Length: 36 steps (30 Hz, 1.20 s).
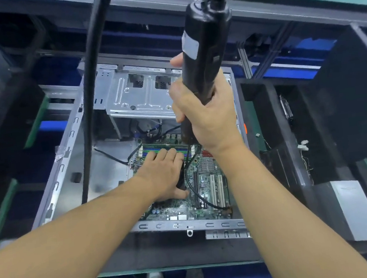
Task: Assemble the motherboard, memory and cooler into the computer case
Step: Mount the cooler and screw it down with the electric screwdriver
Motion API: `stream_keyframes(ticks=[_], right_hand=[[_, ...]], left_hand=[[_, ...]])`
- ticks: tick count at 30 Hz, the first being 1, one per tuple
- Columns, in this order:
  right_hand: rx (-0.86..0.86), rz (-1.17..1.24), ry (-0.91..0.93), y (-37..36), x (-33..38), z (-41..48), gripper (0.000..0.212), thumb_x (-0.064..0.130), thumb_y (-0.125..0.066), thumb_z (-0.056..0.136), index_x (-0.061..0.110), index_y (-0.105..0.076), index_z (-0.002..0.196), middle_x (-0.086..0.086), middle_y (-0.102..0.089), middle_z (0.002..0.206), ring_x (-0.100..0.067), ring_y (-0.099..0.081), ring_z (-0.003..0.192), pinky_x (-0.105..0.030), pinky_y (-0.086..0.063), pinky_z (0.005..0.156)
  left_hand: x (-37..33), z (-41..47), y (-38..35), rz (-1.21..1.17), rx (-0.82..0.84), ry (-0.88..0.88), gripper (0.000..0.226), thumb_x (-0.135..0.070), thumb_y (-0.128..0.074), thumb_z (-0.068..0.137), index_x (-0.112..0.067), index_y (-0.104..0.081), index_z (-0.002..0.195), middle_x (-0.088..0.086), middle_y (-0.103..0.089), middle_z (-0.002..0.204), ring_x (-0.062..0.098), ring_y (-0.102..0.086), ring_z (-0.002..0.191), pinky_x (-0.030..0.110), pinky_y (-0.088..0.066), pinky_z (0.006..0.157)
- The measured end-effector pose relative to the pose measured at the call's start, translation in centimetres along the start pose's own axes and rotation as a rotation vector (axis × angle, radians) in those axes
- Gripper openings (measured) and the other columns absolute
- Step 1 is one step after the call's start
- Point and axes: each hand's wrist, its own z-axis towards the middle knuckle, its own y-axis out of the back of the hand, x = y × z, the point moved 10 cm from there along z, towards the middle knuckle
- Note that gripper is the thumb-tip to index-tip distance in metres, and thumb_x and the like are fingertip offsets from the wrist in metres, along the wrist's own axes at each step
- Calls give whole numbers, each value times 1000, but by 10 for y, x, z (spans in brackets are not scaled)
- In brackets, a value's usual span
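Our right hand [207, 115] has its fingers clenched round the electric screwdriver [204, 50], upright over the motherboard [206, 182] sitting in the open case [69, 157]. Our left hand [163, 173] lies flat on the board, fingers straight, touching the memory slots [155, 147].

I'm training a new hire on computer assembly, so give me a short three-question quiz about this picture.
1. True or false: the right hand grips the black screwdriver.
2. Where does the left hand lie? A) over the motherboard inside the case; B) on the case's outer edge; C) on a keyboard.
3. Fill in: the screwdriver points ___ into the case.
Key: 1 true; 2 A; 3 down.
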Motion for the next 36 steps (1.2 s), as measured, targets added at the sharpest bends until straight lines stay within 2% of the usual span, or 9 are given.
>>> stream_keyframes(ticks=[3,6,8,11,16,22,25,30,36], right_hand=[[-15,-6,-8,2,-1,1,16,-1,-59,92,3,-53,107,-15,-44,63,-23,-44,49,-33,-42,51],[6,-2,16,-3,2,0,16,3,-60,92,11,-55,104,-23,-42,61,-33,-42,49,-32,-41,50],[9,13,15,-5,3,-2,15,9,-61,90,15,-56,102,-21,-42,61,-34,-41,50,-30,-40,50],[-13,27,-11,-3,1,-2,11,15,-63,89,12,-53,95,-17,-43,60,-30,-41,48,-29,-40,51],[-38,-5,-8,10,-1,-3,14,6,-63,91,6,-49,92,-7,-49,62,-20,-47,49,-30,-43,55],[-116,37,-8,25,3,-5,16,22,-61,87,13,-48,85,-8,-48,63,-22,-45,50,-27,-43,54],[-102,38,-17,20,5,-9,12,20,-62,88,16,-54,97,-11,-48,66,-21,-46,51,-27,-45,56],[-48,-53,2,9,17,-6,29,19,-63,89,22,-59,118,-9,-52,68,-23,-51,56,-28,-48,61],[-208,68,85,53,60,7,21,9,-59,91,19,-55,111,-1,-53,67,-23,-50,54,-38,-43,63]], left_hand=[[-1,-1,-1,-8,5,-9,100,-80,-48,73,-12,-21,142,7,-35,132,29,-35,122,45,-31,101],[-1,-1,3,-8,-21,-8,100,-80,-48,74,-12,-22,142,7,-36,132,29,-36,121,45,-31,101],[-1,-2,4,-8,-28,-5,100,-80,-49,73,-11,-22,142,7,-37,132,28,-36,121,44,-31,100],[-1,-2,4,-15,-25,-3,101,-79,-50,73,-12,-22,143,7,-37,133,28,-37,122,44,-31,101],[0,-1,4,-25,-30,-5,101,-80,-51,71,-13,-24,142,5,-38,130,26,-38,120,43,-31,99],[0,-2,6,-31,-20,-12,101,-80,-50,72,-12,-25,143,6,-38,132,27,-37,120,43,-31,100],[1,-2,7,-32,-17,-17,103,-80,-49,73,-11,-24,145,7,-38,135,27,-36,121,43,-31,101],[2,-4,10,-74,-7,-14,102,-80,-52,73,-10,-26,143,7,-38,139,28,-37,125,43,-32,106],[2,-8,12,-104,4,-32,104,-78,-53,74,-10,-23,147,7,-37,143,27,-37,129,41,-31,109]])
